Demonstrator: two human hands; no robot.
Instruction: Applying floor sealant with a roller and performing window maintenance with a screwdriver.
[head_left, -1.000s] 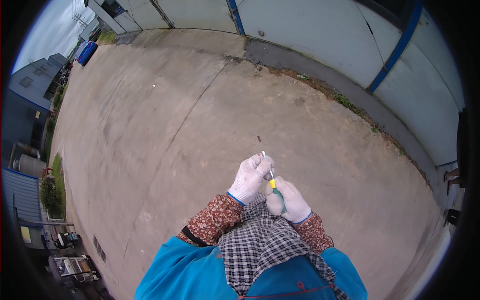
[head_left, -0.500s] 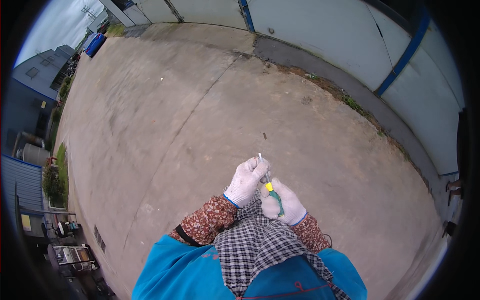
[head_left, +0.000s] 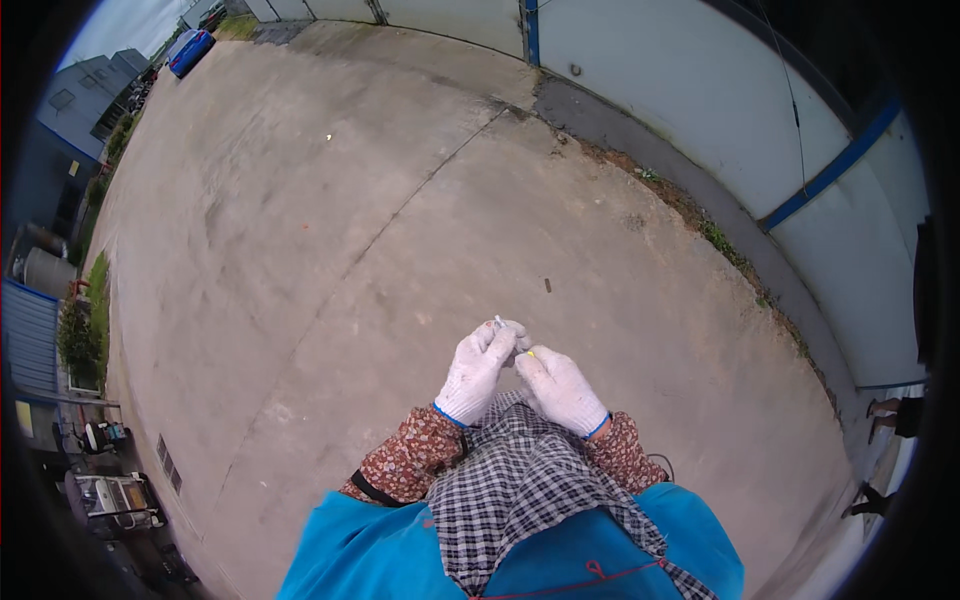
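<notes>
Both hands wear white knit gloves with blue cuffs and are close together in front of my lap. My right hand (head_left: 563, 392) is wrapped around a screwdriver; only a bit of its yellow collar (head_left: 531, 353) shows, and the green handle seen earlier is hidden in the glove. My left hand (head_left: 476, 378) pinches a small pale metallic piece (head_left: 499, 321), whose end pokes out above the fingertips. Whether that is the shaft's tip or a separate part, I cannot tell. Below the hands lies a black-and-white checked cloth (head_left: 510, 495) over my blue garment.
Concrete ground (head_left: 330, 300) spreads all around, with a small dark strip (head_left: 547, 285) lying ahead of the hands. White panels with blue posts (head_left: 830, 183) run along the right. A person's feet (head_left: 880, 410) show at the right edge. Parked vehicles (head_left: 120, 497) stand at the lower left.
My right hand has turned over, so the green handle is now covered by the glove. The left hand has shifted slightly left and down. The whole view has tilted a little.
</notes>
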